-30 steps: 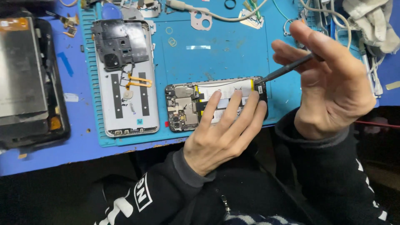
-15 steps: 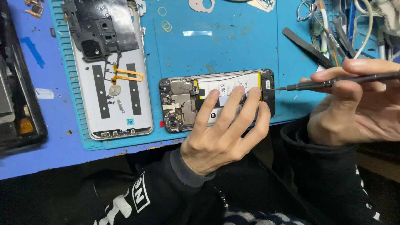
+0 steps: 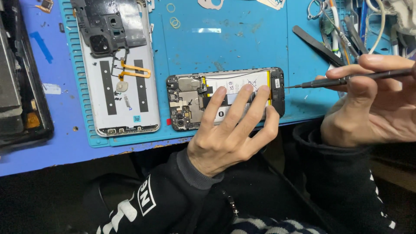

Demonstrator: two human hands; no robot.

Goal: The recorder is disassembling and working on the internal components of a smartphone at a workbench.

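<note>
1. I see the opened phone [image 3: 225, 97] lying on the blue mat [image 3: 242, 47], its battery and board exposed; the back cover [image 3: 121, 82] already lies apart to the left.
2. My left hand [image 3: 229, 134] presses flat on the phone, fingers spread, gripping nothing.
3. My right hand [image 3: 372, 104] pinches a thin screwdriver [image 3: 346, 80], tip just beside the phone's right end.
4. Which screws remain I can't tell; probably inner work is left.

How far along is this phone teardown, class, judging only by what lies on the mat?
Done: the back cover is off and lies inside-up on the blue mat, left of the opened phone. In hand: the left hand presses its fingers on the phone's battery, while the right hand holds a thin screwdriver, tip just off the phone's right end. Left: battery and circuit board sit in the frame.
</note>
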